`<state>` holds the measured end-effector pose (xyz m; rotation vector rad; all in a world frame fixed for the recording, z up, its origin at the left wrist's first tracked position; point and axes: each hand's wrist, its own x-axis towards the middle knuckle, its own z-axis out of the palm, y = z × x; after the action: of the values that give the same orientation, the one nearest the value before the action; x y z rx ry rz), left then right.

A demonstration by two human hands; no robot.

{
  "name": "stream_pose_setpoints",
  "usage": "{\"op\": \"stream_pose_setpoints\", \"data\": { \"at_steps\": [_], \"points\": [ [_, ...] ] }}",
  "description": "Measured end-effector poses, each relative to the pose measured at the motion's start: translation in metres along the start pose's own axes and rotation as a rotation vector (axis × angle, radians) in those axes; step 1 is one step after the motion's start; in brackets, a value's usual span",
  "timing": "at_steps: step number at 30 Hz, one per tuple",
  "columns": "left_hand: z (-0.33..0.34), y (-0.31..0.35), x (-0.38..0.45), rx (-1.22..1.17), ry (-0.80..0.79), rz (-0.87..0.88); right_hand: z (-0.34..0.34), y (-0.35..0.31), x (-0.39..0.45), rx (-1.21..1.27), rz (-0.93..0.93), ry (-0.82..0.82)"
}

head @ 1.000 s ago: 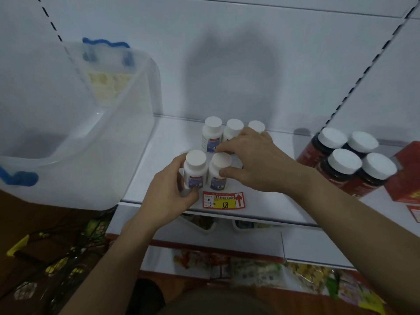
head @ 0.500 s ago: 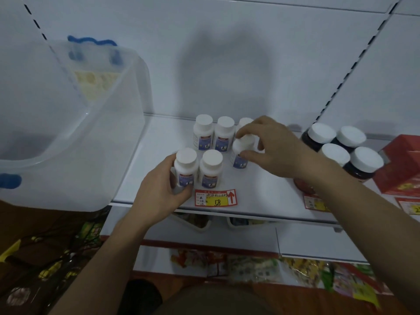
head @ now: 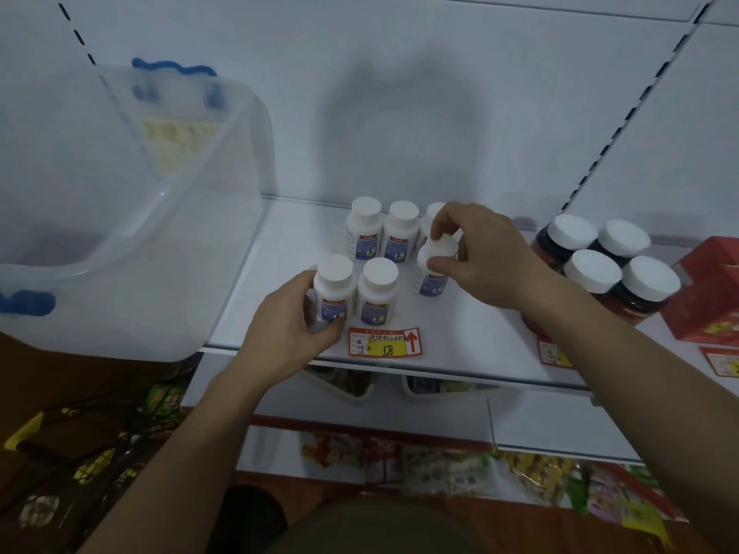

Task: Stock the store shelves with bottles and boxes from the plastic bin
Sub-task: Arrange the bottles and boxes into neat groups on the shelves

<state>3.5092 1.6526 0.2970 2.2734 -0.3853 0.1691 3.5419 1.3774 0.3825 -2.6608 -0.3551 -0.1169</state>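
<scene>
White plastic bottles are being squared into rows on the shelf (head: 288,249), and the step in hand looks like seating the third bottle of the near row. Doing it well likely means lowering it straight down just right of its neighbours, label facing out, without knocking the far row (these are light and tip easily, I would judge).

The right hand (head: 480,261) pinches the tilted bottle (head: 434,265) by its cap and shoulder, fingers curled over the top and thumb at the near side; whether its base touches the shelf I cannot tell. The left hand (head: 288,333) wraps the near-left bottle (head: 334,289), thumb at the label's foot and fingers behind, steadying it against the near-middle bottle (head: 378,293).

Behind stand two more white bottles (head: 382,233), with a third partly hidden by the right hand. A red and yellow price tag (head: 386,342) sits at the shelf's near edge. To the right are dark jars with white lids (head: 608,257) and a red box (head: 708,293). The clear plastic bin (head: 132,249) rests at the shelf's left end; its contents are not visible.
</scene>
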Motion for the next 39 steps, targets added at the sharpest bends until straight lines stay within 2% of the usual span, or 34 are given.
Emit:
{"op": "stream_pose_setpoints", "data": {
  "at_steps": [6, 13, 18, 39],
  "points": [
    [-0.001, -0.001, 0.0, -0.012, -0.008, -0.007, 0.006, -0.01, -0.017, -0.022, -0.083, -0.06],
    [-0.001, 0.0, 0.0, 0.004, -0.007, 0.007, 0.014, -0.012, -0.02, -0.003, -0.102, -0.035],
    [-0.002, -0.001, 0.0, -0.001, -0.014, 0.024, 0.01, -0.01, -0.019, -0.019, -0.095, -0.075],
    [0.0, 0.003, 0.004, 0.019, -0.047, 0.006, 0.013, -0.005, -0.024, 0.029, -0.061, -0.053]
  ]
}}
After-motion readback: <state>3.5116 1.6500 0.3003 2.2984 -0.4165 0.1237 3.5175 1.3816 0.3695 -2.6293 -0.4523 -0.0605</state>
